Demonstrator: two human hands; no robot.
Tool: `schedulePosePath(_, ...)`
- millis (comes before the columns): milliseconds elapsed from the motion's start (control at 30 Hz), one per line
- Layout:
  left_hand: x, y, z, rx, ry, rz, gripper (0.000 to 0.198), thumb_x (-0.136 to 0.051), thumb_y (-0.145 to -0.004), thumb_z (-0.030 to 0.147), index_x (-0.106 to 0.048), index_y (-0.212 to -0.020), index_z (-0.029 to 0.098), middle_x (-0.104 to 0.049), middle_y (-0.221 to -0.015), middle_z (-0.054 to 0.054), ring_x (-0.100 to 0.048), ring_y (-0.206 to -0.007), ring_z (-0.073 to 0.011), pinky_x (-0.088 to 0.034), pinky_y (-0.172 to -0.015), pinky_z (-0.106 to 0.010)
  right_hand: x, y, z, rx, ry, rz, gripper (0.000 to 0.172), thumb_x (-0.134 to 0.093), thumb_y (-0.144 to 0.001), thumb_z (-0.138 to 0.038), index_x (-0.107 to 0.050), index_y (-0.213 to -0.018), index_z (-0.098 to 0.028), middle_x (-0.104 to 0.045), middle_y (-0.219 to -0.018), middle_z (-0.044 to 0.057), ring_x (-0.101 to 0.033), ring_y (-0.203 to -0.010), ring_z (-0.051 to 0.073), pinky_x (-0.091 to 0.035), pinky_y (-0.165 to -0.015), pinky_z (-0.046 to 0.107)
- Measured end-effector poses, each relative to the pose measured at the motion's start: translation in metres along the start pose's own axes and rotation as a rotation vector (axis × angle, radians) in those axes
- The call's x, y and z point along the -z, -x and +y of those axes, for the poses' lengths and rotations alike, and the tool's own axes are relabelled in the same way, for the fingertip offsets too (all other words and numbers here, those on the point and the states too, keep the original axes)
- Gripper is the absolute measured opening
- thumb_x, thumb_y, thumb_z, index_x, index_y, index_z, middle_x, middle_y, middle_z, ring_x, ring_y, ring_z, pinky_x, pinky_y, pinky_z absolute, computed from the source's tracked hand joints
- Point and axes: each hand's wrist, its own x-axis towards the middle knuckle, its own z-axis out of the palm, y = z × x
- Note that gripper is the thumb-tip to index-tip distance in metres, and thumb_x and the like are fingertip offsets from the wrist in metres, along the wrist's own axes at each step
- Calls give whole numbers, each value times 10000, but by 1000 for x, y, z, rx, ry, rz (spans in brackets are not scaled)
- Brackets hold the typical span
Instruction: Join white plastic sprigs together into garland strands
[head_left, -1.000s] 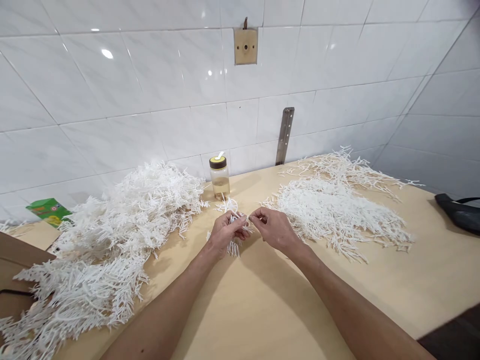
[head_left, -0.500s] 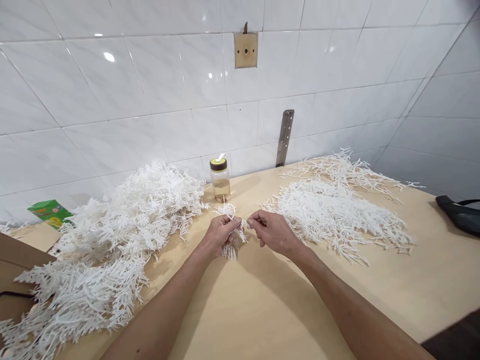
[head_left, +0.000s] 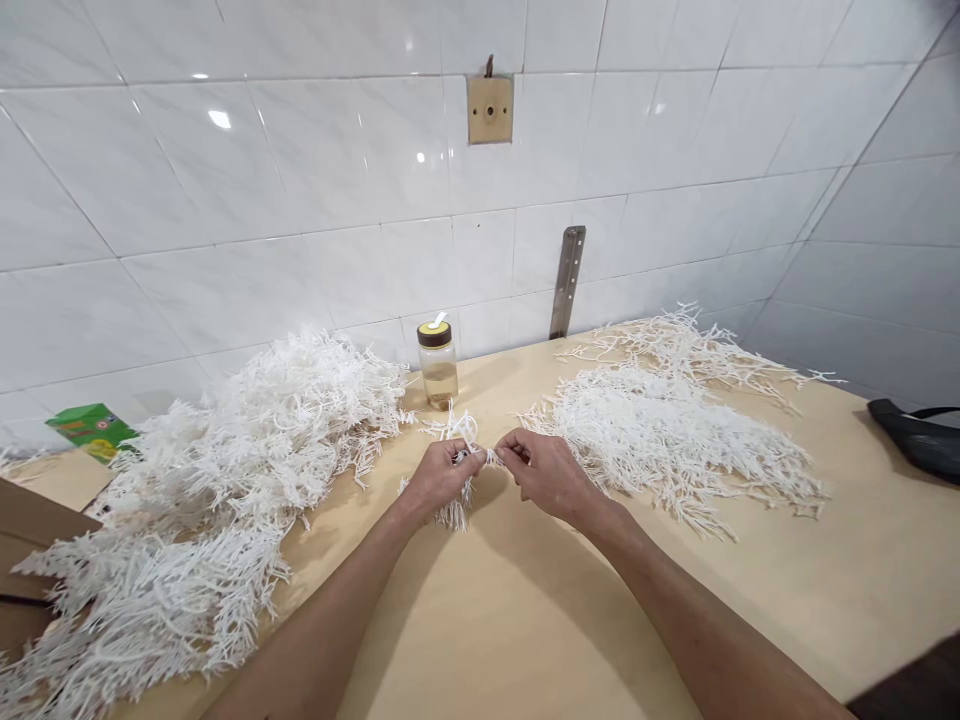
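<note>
A white branched plastic sprig (head_left: 454, 514) is pinched in my left hand (head_left: 441, 474), its fine twigs sticking out above and below the fingers. My right hand (head_left: 546, 468) has thumb and forefinger closed on the tip of the same sprig, close to the left thumb. The spot between the fingertips is too small to make out fully. To the left spreads a tall heap of similar white sprigs (head_left: 247, 450). On the right lies a flatter pile of white sprigs (head_left: 675, 430), just beyond my right hand.
Behind my hands stands a clear jar (head_left: 439, 380) of pale liquid with a dark lid. A metal strip (head_left: 568, 282) leans on the tiled wall (head_left: 322, 160). A green box (head_left: 94, 430) and brown cardboard (head_left: 37, 540) are far left; a black pouch (head_left: 915, 440) is far right.
My right fingertips have closed in on the sprig beside my left thumb. The piece has turned slightly in my left hand, and the whole view has shifted a little.
</note>
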Motion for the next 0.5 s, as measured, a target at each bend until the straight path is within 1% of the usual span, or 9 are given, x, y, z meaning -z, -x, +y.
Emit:
schedulePosePath(100,-5,-1,-3,-15,-33,25,300,-575,-777,437,-569,-657,162,-457,-563,46,-391,-542,-100,-308,-551,-237,1,0,1,5,44,-19,213,-445,-897,-275,-629,-823,-198,-572,-591,-45,-542,-463,104,-393,-552,232)
schedulePosePath(200,-12,0,-7,-39,-34,111,265,-542,-785,405,-548,-666,169,-458,-580,43,-396,-554,-107,-309,-551,-242,-4,-1,4,50,192,36,193,-456,-884,-218,-620,-787,-189,-631,-668,-8,-573,-587,130,-376,-604,244)
schedulePosePath(267,-16,0,-8,-65,-75,168,249,-533,-784,383,-531,-650,173,-452,-582,41,-401,-568,-112,-309,-555,-246,-9,-3,5,58,287,77,163,-476,-864,-187,-614,-780,-181,-661,-725,15,-580,-655,146,-362,-627,253)
schedulePosePath(333,-20,0,-8,-90,-128,214,241,-528,-784,364,-526,-635,174,-459,-581,38,-408,-577,-116,-314,-563,-248,-16,-6,4,-6,314,100,141,-494,-845,-177,-611,-766,-177,-668,-728,23,-577,-668,153,-352,-624,256)
schedulePosePath(433,-24,1,-8,-113,-169,267,231,-530,-787,349,-560,-646,169,-516,-603,24,-448,-600,-124,-340,-587,-249,-22,-9,1,-149,223,80,142,-513,-833,-201,-610,-731,-183,-665,-704,19,-570,-632,146,-342,-583,245)
schedulePosePath(500,-23,2,-8,-121,-161,289,226,-534,-794,347,-587,-669,167,-540,-618,18,-467,-608,-125,-354,-593,-248,-21,-11,3,-174,212,115,139,-511,-837,-195,-615,-745,-183,-664,-703,21,-572,-629,146,-339,-579,244)
